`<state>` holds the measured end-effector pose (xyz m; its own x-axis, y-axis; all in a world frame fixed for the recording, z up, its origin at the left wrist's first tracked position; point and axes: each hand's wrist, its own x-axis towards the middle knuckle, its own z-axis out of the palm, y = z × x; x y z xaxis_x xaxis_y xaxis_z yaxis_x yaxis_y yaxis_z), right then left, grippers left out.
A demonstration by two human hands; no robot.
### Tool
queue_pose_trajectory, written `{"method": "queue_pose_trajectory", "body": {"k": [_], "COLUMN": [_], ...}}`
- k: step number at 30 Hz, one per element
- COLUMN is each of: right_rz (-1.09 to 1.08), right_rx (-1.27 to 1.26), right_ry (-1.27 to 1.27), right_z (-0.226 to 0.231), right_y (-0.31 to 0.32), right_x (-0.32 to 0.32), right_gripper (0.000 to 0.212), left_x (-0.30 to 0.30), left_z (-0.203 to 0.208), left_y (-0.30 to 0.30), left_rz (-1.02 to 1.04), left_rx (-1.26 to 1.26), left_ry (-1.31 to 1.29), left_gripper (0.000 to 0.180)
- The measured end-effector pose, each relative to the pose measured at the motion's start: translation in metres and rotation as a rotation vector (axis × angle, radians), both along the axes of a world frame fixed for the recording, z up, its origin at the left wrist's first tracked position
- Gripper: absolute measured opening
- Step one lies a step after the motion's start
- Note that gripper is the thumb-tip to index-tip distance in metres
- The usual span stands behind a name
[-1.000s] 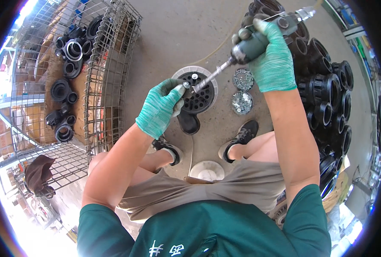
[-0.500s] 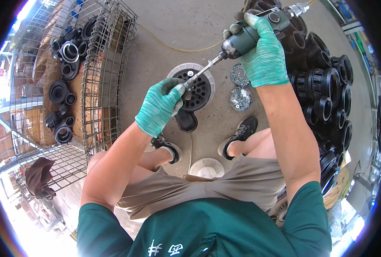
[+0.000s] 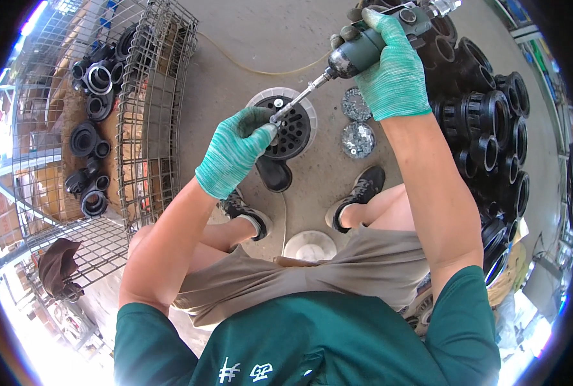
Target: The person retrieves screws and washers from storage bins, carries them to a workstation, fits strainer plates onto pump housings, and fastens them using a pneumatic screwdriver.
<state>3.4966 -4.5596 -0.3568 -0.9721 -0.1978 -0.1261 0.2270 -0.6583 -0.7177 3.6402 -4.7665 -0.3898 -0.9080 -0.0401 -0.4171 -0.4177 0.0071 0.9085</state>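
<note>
My right hand (image 3: 396,77), in a green knit glove, grips a dark green power screwdriver (image 3: 358,54) whose long silver bit (image 3: 302,95) slopes down to the left. At the bit's tip, the thumb and fingers of my gloved left hand (image 3: 233,152) are pinched together. Whatever small piece they hold there is hidden. Below the tip lies a black round part with slotted holes (image 3: 294,136), resting on a pale round stand (image 3: 255,99). A black rounded arm (image 3: 275,175) of that part points toward me.
Two round dishes of small metal pieces (image 3: 358,140) stand on the floor right of the black part. A wire cage (image 3: 151,122) with black fittings is at left. Black pipe fittings (image 3: 486,122) are piled at right. A thin hose (image 3: 254,69) crosses the floor; a white round object (image 3: 309,246) lies between my feet.
Both hands and the screwdriver have shifted slightly left and up in the picture, while the whole scene has shifted a little too. The bit's tip stays at my left fingers.
</note>
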Motion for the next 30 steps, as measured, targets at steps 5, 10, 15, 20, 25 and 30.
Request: {"method": "queue_pose_trajectory", "body": {"k": [5,10,15,20,25,30], "right_rz": [-0.006,-0.004,0.028,0.07,0.16,0.207], "right_rx": [0.106,0.181,0.266,0.332,0.305,0.421], "right_ry": [0.06,0.09,0.167,0.203,0.248,0.355], "right_z": [-0.008,-0.02,-0.03,-0.033,-0.027,-0.025], "right_y": [0.0,0.003,0.003,-0.005,-0.011,-0.012], "right_x": [0.006,0.017,0.026,0.042,0.053,0.064], "right_gripper": [0.013,0.014,0.019,0.027,0.029,0.03], "left_x": [-0.003,-0.006,-0.009,-0.009,-0.007,-0.007], "left_z": [-0.03,-0.046,-0.064,-0.081,-0.084,-0.083], "left_y": [0.001,0.006,0.013,0.014,0.015,0.018], "left_rz": [-0.2,-0.341,-0.437,-0.484,-0.494,-0.515], "left_rx": [-0.393,-0.632,-0.896,-0.964,-1.014,-0.976], "left_ry": [0.135,0.256,0.272,0.355,0.336,0.371], "left_gripper": [0.027,0.03,0.032,0.03,0.027,0.029]}}
